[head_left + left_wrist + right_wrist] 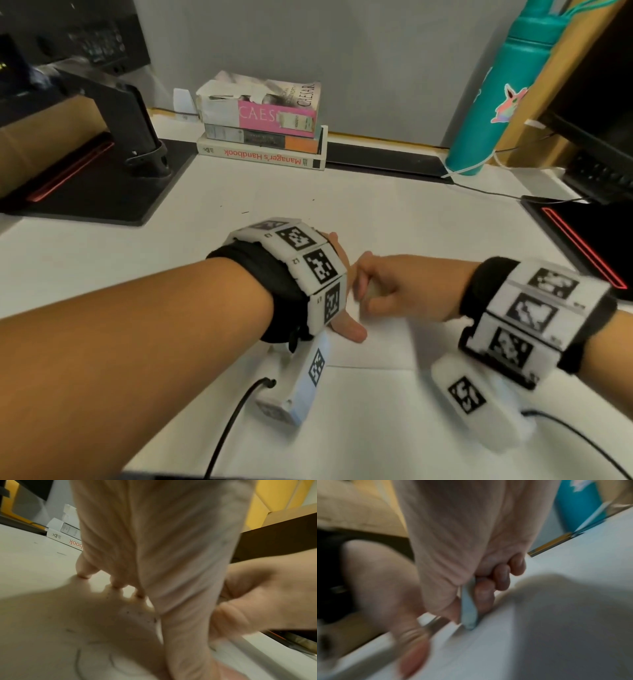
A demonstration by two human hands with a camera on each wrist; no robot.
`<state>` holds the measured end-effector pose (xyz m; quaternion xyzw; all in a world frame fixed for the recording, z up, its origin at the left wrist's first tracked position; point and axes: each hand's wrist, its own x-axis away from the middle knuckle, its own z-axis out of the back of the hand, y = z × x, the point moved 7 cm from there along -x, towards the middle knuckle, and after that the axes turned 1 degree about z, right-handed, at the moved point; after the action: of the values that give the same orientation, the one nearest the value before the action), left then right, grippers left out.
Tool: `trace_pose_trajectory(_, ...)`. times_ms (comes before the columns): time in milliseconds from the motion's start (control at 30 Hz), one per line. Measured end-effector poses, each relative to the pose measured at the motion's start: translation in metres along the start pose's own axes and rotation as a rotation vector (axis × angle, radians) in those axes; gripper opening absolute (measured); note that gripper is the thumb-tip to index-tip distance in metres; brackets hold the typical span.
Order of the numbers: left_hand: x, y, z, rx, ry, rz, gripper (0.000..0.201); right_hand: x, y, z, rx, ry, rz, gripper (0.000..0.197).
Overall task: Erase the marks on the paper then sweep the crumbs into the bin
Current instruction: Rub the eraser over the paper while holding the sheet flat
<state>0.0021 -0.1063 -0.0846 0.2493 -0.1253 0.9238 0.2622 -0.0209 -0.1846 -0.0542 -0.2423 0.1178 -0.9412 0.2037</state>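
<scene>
Gripping eraser point(371, 291), right hand point(407, 287) works on paper point(376, 342) at desk centre; left hand point(342, 301) lies flat beside it, fingers straight, pressing sheet. Book stack point(262, 126) and teal bottle point(496, 102) stand at rear.

Left wrist view: fingertips point(84, 573) touch paper point(42, 601); dark crumbs point(145, 616) and pencil curves point(78, 661) near palm.

Right wrist view: blurred; thumb and curled fingers point(483, 595) pinch pale blue eraser point(468, 609), its tip on paper point(539, 642).

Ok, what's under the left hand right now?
The left hand presses its fingertips on the paper. Beneath it lie dark crumbs and curved pencil marks. The head view hides these.
</scene>
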Motion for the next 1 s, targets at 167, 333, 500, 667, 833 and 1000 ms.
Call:
trace_pose_trajectory(167,0.004,0.004,0.005,-0.043,0.021,0.001,0.112,0.005,0.002,0.009,0.106,0.037,-0.019,0.010)
trace_pose_trajectory(333,0.004,0.004,0.005,-0.065,0.013,0.021,0.116,0.012,0.011,0.010,-0.003,0.052,-0.049,0.018)
trace_pose_trajectory(500,0.001,-0.001,0.003,-0.045,0.017,0.019,0.119,0.008,0.001,-0.003,0.075,0.008,0.046,0.005)
trace_pose_trajectory(667,0.001,0.000,0.000,-0.040,0.008,0.005,0.118,0.007,0.017,0.014,0.069,0.074,-0.091,0.012)
trace_pose_trajectory(833,0.001,-0.002,-0.002,-0.031,0.013,0.000,0.120,0.007,0.013,0.006,-0.042,0.063,-0.060,0.007)
trace_pose_trajectory(1000,0.011,0.000,0.004,0.004,-0.031,0.015,0.119,-0.002,0.030,0.036,-0.078,0.207,-0.175,0.011)
